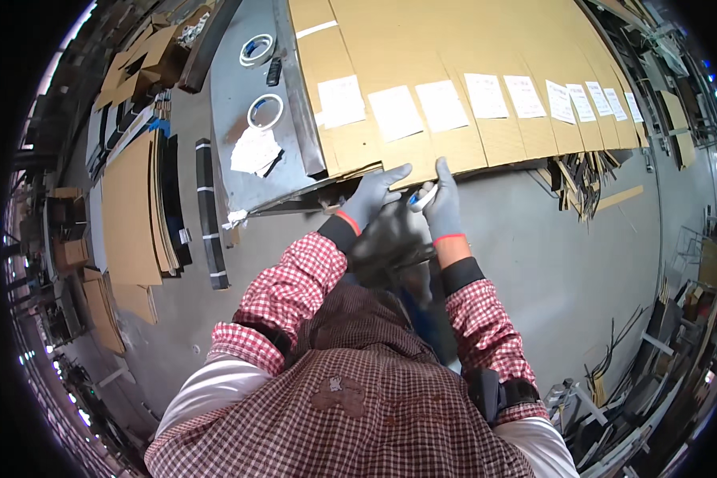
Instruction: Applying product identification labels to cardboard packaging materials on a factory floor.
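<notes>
Cardboard panels (454, 48) are filling the top of the frame, long and tan, with seams running lengthwise; can't tell if they're overlapping or butting. Front edge is sitting upper centre, right at the hands. Left hand (370, 199), grey glove: thumb is lying at that edge, fingers are curling out of sight, so can't confirm a full pinch. Right hand (446, 209): fingers are wrapping what looks like a white tape roll (425, 199) with a blue inside, thumb is pointing up at the edge.

Handling, my guess: panels light singly, stiff flat but bendy over that length, corners crushable. Grip both long sides near mid-length. Roll is likely light and firm; hold by the rim, off the sticky face.

Materials: matte board; thin white sheets (396, 113) are lying in a row near the front edge, likely easy to tear. Metal table (229, 92), upper left, is showing smooth grey-blue, carrying another white tape ring (278, 104) and crumpled white paper (255, 151). Dark glossy shape (386, 243) below the hands is blurring; can't identify.
</notes>
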Motion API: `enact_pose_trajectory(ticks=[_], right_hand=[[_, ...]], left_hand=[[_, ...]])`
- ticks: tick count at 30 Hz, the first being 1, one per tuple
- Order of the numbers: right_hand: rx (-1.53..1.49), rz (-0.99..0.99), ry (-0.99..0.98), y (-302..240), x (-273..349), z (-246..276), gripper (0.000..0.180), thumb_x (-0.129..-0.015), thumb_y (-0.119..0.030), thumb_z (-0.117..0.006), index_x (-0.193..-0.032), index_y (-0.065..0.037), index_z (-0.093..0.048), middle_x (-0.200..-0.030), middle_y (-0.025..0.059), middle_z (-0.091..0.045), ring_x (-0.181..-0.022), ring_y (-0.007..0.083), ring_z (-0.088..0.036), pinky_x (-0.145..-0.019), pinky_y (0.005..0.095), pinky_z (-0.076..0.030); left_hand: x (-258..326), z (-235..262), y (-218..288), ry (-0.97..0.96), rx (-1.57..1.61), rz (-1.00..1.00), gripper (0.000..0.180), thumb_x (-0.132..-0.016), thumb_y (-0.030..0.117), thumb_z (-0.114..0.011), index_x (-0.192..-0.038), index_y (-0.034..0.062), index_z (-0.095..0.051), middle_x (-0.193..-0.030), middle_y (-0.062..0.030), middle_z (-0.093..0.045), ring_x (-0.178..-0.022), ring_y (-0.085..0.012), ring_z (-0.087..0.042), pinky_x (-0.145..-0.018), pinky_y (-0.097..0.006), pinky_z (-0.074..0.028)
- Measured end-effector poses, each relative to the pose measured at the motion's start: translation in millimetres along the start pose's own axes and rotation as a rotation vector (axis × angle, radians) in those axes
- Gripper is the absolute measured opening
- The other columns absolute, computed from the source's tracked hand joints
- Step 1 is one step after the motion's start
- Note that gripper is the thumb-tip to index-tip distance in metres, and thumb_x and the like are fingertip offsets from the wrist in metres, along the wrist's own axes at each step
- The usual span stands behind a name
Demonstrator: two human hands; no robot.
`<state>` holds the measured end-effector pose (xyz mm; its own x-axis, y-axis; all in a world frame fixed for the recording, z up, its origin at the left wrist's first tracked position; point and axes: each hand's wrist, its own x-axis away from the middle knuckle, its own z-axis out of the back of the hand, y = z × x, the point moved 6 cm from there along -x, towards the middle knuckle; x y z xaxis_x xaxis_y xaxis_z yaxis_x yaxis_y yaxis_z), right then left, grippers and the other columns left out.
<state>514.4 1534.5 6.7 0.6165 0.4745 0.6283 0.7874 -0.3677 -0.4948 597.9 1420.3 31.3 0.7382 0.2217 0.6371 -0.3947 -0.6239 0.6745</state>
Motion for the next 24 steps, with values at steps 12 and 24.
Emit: enact_pose_trajectory(ticks=[12,24], right_hand=[[0.068,0.050,0.020,-7.3,1.4,-13.3,0.029,-0.087,-0.040,-0.068,-0.089,-0.013,-0.057,-0.060,-0.0006,-0.051,-0.043,0.0093,-0.044,-0.038,0.0236,-0.034],[0.720,0.144,-0.185,-41.4,55.6,45.8,0.024,-0.088,-0.028,-0.056,-0.091,-0.005,-0.062,-0.065,0.0021,-0.055,-0.047,0.0106,-0.050,-0.045,0.0273,-0.043]], left_hand=[[-12.0,10.7,-7.3,-0.191,-0.019,-0.196,0.051,-0.094,0.038,-0.059,-0.133,0.0061,-0.052,-0.131,-0.0026,-0.055,-0.119,-0.0140,-0.050,-0.102,-0.032,-0.038],[78.9,-40.8,-42.0,-0.295,0.137,-0.147,0.045,-0.097,0.032,-0.053,-0.130,0.0021,-0.055,-0.126,-0.0101,-0.060,-0.117,-0.0169,-0.054,-0.103,-0.029,-0.038]])
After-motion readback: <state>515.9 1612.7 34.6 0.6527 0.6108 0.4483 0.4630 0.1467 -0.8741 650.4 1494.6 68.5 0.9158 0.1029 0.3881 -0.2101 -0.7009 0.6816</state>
